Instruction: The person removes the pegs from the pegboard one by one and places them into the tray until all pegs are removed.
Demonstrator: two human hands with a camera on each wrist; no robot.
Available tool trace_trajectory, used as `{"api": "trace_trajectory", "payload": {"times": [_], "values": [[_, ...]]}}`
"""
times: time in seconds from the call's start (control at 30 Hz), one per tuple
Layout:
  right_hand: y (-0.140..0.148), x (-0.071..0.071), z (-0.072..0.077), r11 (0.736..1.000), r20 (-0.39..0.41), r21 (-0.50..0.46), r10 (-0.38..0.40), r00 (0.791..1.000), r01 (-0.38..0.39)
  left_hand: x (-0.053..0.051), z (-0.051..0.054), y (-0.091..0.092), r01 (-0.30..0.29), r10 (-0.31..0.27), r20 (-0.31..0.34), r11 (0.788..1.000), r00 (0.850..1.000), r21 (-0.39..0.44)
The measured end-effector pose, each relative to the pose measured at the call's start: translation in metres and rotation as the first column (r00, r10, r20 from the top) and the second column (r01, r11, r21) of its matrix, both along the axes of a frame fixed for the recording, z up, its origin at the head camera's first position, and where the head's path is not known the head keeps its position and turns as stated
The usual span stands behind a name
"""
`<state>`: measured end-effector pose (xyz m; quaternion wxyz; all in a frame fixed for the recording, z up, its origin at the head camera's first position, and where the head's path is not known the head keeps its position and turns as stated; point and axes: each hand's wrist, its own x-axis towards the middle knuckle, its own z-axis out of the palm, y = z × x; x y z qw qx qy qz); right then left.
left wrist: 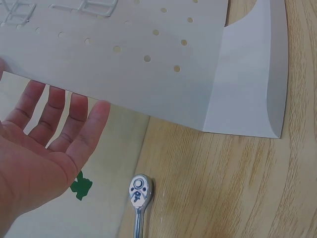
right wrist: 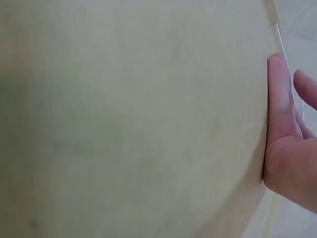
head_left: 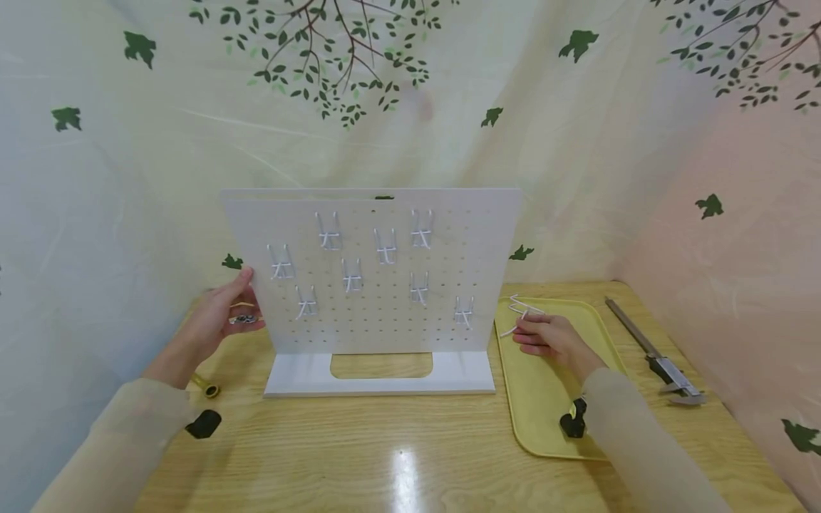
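From the head: gripping the upright white pegboard (head_left: pixel 385 285) by its left edge with the left hand (head_left: pixel 218 313), and pinching a white wire hook (head_left: pixel 529 305) above the yellow tray (head_left: pixel 545 406) with the right hand (head_left: pixel 554 342). Judged stiff, fairly light and apt to tip, so best steadied by its rim, clear of the mounted hooks (head_left: pixel 419 291). From the left wrist: setting slightly spread fingertips along that edge, near a ratchet (left wrist: pixel 140 192). From the right wrist: laying fingers against a blurred pale surface, perhaps the tray, beside a thin rod; likely light, slick, best pinched mid-length
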<state>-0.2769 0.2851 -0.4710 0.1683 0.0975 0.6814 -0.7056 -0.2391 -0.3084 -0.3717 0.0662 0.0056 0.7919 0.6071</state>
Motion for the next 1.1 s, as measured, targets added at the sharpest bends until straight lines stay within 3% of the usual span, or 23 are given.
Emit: {"api": "trace_trajectory", "payload": {"times": [0.67, 1.1], "values": [[-0.004, 0.009, 0.009, 0.999, 0.05, -0.042, 0.025, 0.998, -0.023, -0.001, -0.002, -0.002, 0.019, -0.019, -0.005, 0.999, 1.0, 0.037], [-0.001, 0.016, 0.013, 0.998, 0.039, -0.039, 0.056, 0.998, -0.054, -0.002, -0.003, -0.002, 0.018, -0.017, -0.006, 0.999, 1.0, 0.046]]}}
